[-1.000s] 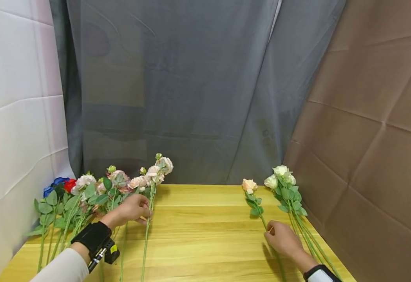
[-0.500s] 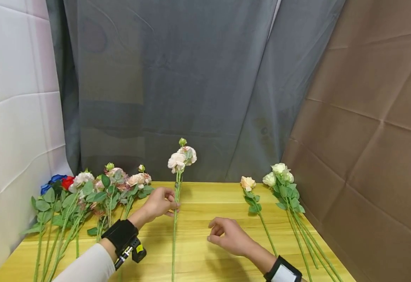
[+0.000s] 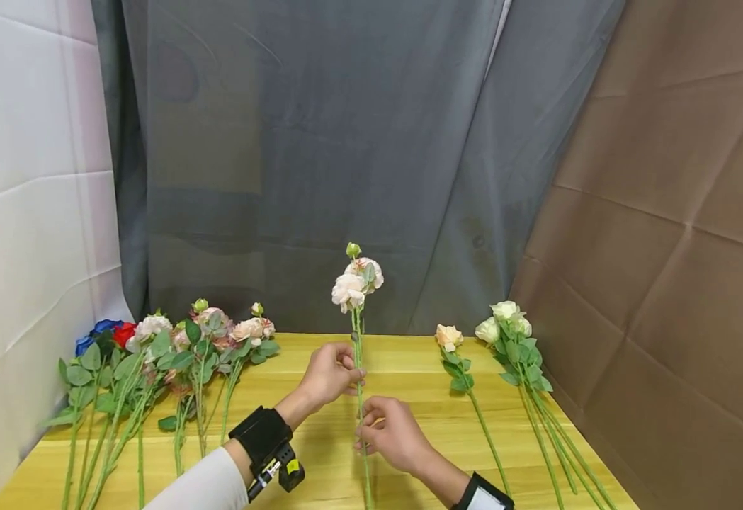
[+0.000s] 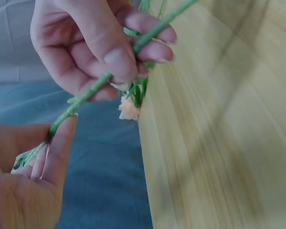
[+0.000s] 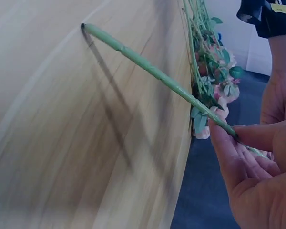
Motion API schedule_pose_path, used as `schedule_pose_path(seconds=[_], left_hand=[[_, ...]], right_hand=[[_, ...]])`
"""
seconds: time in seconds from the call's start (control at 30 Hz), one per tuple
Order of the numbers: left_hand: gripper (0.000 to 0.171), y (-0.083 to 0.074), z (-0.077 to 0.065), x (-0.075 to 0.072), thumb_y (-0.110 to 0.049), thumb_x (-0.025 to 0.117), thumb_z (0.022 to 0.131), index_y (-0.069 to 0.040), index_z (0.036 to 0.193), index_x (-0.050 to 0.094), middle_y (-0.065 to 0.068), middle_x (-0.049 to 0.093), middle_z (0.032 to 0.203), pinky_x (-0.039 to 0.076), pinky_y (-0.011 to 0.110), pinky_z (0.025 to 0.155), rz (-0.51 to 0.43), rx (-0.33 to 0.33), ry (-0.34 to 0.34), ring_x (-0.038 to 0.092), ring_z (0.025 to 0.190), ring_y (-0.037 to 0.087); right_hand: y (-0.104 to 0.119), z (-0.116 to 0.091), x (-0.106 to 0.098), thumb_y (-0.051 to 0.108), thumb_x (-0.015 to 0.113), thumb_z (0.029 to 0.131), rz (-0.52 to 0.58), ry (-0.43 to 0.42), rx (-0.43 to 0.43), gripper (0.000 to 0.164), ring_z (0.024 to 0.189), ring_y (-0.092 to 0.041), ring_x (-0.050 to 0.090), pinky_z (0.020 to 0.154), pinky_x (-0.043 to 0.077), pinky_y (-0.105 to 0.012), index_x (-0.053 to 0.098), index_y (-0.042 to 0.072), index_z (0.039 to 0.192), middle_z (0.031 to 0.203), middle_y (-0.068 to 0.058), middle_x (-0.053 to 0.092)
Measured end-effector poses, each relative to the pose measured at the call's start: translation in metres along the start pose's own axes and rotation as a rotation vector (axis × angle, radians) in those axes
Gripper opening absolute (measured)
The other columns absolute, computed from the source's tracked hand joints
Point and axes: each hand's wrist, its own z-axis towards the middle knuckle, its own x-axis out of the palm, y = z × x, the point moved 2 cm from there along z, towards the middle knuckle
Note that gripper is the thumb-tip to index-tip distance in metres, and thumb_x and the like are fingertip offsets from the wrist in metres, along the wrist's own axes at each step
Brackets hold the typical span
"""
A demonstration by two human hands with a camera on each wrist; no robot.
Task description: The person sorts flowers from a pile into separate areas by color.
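In the head view a pale pink peony (image 3: pixel 349 292) with a green bud on top stands nearly upright at the middle of the table. My left hand (image 3: pixel 329 373) pinches its long green stem below the blooms. Lower down, my right hand (image 3: pixel 394 433) has its thumb and fingers round the same stem. The left wrist view shows both hands along the stem (image 4: pixel 155 32), the left one (image 4: pixel 33 176) nearer the bloom. Below my right hand (image 5: pixel 257 171) in the right wrist view, the bare stem end (image 5: pixel 97 34) shows over the wood.
On the left of the wooden table (image 3: pixel 307 489) lie several flowers, among them blue roses (image 3: pixel 105 326), a red rose (image 3: pixel 125 333) and pink peonies (image 3: pixel 253 329). A peach rose (image 3: pixel 450 337) and white roses (image 3: pixel 505 322) lie at right. Curtains (image 3: pixel 320 156) hang behind.
My left hand has carried the peony from the left group rightward to the middle. My right hand has left the peach rose, moved left, and taken hold of the peony's stem.
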Motion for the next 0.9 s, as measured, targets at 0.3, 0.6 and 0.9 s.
schedule_pose_path(seconds=[0.3, 0.6, 0.9], left_hand=[[0.022, 0.009, -0.008, -0.007, -0.012, 0.070, 0.098, 0.002, 0.112, 0.063, 0.008, 0.066, 0.093, 0.061, 0.032, 0.064, 0.222, 0.147, 0.135, 0.067, 0.077, 0.018], [0.004, 0.028, -0.033, -0.072, -0.006, 0.070, 0.095, -0.007, 0.098, 0.067, -0.001, 0.065, 0.087, 0.053, 0.028, 0.067, 0.591, 0.202, 0.087, 0.063, 0.079, 0.013], [0.012, 0.044, -0.063, -0.158, 0.001, 0.065, 0.091, -0.001, 0.103, 0.068, 0.007, 0.067, 0.090, 0.051, 0.038, 0.064, 0.825, 0.011, -0.056, 0.062, 0.078, 0.020]], right_hand=[[-0.008, -0.008, -0.016, -0.001, 0.068, 0.095, 0.041, -0.044, 0.009, 0.013, 0.075, -0.033, 0.075, 0.066, 0.064, -0.040, 0.064, -0.006, 0.106, 0.093, -0.014, 0.063], [-0.033, -0.029, -0.070, -0.003, 0.068, 0.094, -0.022, -0.150, 0.071, 0.022, 0.075, -0.034, 0.075, 0.066, 0.064, -0.042, 0.061, -0.011, 0.113, 0.092, -0.017, 0.064], [-0.065, -0.051, -0.129, -0.009, 0.065, 0.093, -0.082, -0.237, 0.188, 0.038, 0.077, -0.036, 0.074, 0.069, 0.064, -0.047, 0.052, -0.019, 0.127, 0.090, -0.021, 0.063]])
